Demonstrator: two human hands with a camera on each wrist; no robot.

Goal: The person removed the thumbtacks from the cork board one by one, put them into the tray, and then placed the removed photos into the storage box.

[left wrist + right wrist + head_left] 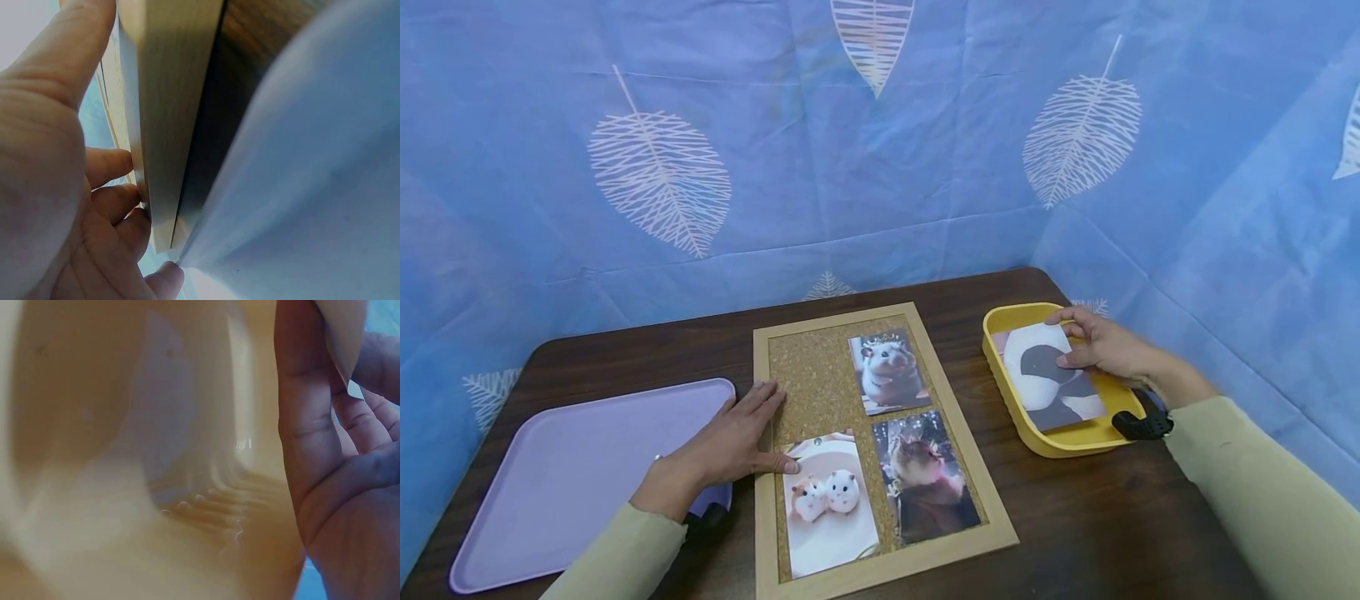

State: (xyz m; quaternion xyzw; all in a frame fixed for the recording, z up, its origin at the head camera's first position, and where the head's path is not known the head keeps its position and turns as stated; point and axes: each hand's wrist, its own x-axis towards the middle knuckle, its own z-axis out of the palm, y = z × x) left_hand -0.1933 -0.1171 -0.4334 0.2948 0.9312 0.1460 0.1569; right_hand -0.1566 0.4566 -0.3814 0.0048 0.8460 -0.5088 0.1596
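A photo card [1048,379] with a white and dark-grey picture is pinched between the thumb and fingers of my right hand [1108,346], over the yellow bin [1022,312]. In the right wrist view its pale edge [347,337] shows between thumb and fingers. My left hand [722,446] rests on the left side of a wood-framed cork board [812,367], fingers extended and thumb reaching a photo of two hamsters [831,500]. The left wrist view shows those fingers along the wooden frame [172,94]. A crowned white hamster photo [891,371] and a darker animal photo [925,475] lie on the cork.
A purple tray [595,467] lies left of the board, its right edge partly under my left hand and wrist. The dark wooden table [1000,508] is backed by a blue cloth [880,175] with white leaf prints.
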